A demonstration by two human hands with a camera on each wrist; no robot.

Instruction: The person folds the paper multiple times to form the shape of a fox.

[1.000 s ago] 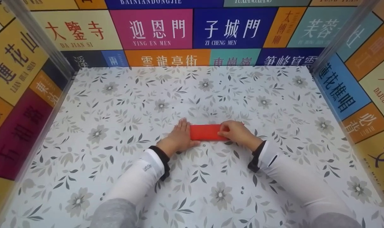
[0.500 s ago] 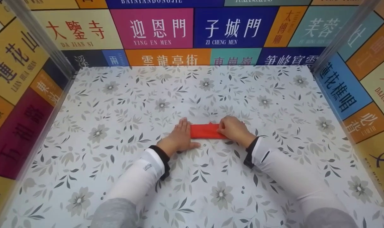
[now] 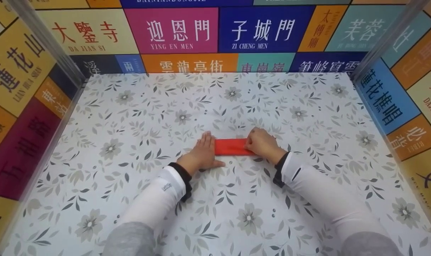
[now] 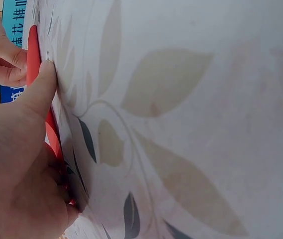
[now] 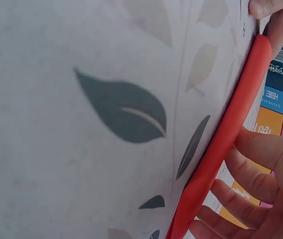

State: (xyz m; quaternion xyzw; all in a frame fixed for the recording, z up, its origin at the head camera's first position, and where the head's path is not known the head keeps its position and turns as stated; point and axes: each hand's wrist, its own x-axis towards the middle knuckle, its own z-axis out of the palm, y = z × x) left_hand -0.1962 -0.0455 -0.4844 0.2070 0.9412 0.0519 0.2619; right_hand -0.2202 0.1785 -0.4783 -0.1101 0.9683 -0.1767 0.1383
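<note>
A folded red strip of what looks like cloth lies crosswise on the patterned tabletop. In the right wrist view its near edge is a smooth, rounded fold. My left hand rests at the strip's left end, its fingers straight and together, pointing away, with the thumb stretched out to the right. At the other end, my right hand has thumb and forefinger bent together on the strip, and covers that end. The right wrist view shows several bent fingers with their tips against the strip's far side.
The table has a white cover with grey flowers and leaves. Upright panels with coloured blocks of lettering stand at the back and both sides. Clear posts mark the back corners.
My right hand has shifted slightly up and away along the strip's right end. A small ruffle on the strip's far edge half a second ago has flattened. The left hand stays put.
</note>
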